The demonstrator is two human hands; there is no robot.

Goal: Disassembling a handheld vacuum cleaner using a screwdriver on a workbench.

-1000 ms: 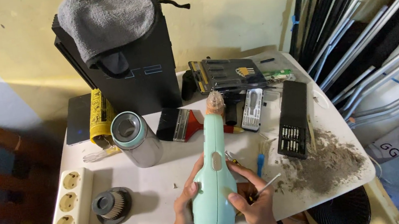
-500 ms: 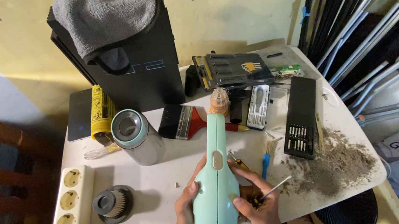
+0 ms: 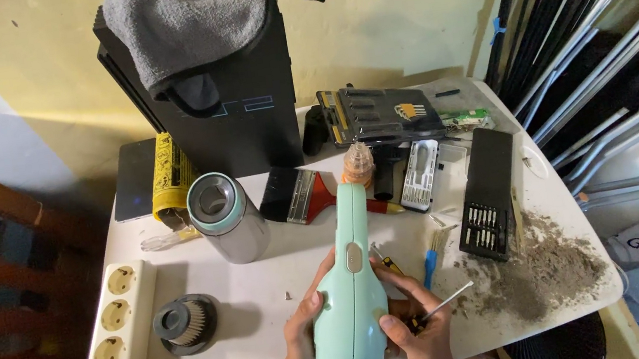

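Since a second ago, both hands have slid slightly lower on the mint-green handheld vacuum [image 3: 352, 283]. Its long axis runs away from the person, nozzle toward the paintbrush [image 3: 307, 196]. Left hand [image 3: 303, 348] cradles its base; right hand [image 3: 418, 332] grips its side, pinching a thin metal pick [image 3: 447, 301].

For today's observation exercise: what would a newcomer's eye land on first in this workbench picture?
First, the mint-green handheld vacuum body at the near edge of the white table, gripped by the left hand and the right hand, which also holds a thin metal rod. Next, the grey dust pile to the right, and the tall black console draped with a grey cloth at the back.
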